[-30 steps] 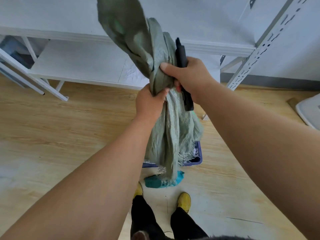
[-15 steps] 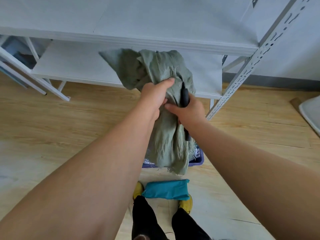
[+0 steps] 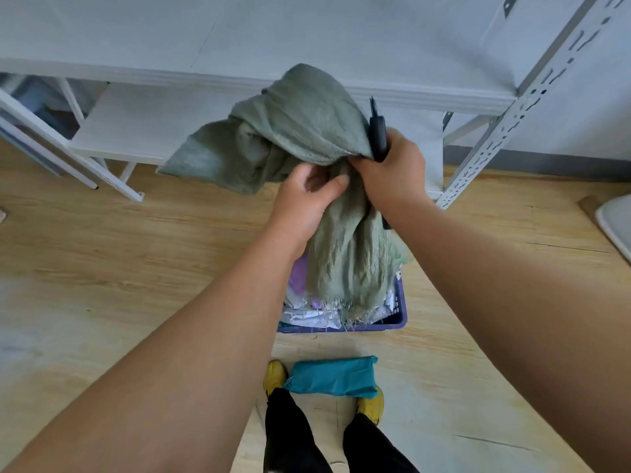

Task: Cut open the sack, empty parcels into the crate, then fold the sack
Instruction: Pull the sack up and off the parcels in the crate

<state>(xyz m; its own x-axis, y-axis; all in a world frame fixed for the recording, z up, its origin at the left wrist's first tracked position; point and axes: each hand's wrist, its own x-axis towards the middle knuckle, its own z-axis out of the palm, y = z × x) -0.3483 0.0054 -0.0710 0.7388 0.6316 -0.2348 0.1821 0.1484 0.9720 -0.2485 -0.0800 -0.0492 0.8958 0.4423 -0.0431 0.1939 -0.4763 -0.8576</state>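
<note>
- While it hangs bunched over the crate [image 3: 397, 319], the green sack [image 3: 307, 131] is held up in front of the shelf [image 3: 239, 35], its frayed open end trailing down onto the parcels [image 3: 307, 314] inside.
- Right hand [image 3: 392, 169] grips the sack's gathered middle, fingers curled round the cloth and round a black cutter [image 3: 378, 134] that sticks up past the knuckles.
- Left hand [image 3: 307, 203] sits just beside it, thumb and curled fingers closing on the cloth below the bunch.
- One teal parcel [image 3: 333, 375] lies on the wooden floor [image 3: 102, 268] outside the crate, touching the person's yellow shoes [image 3: 275, 373].
</note>
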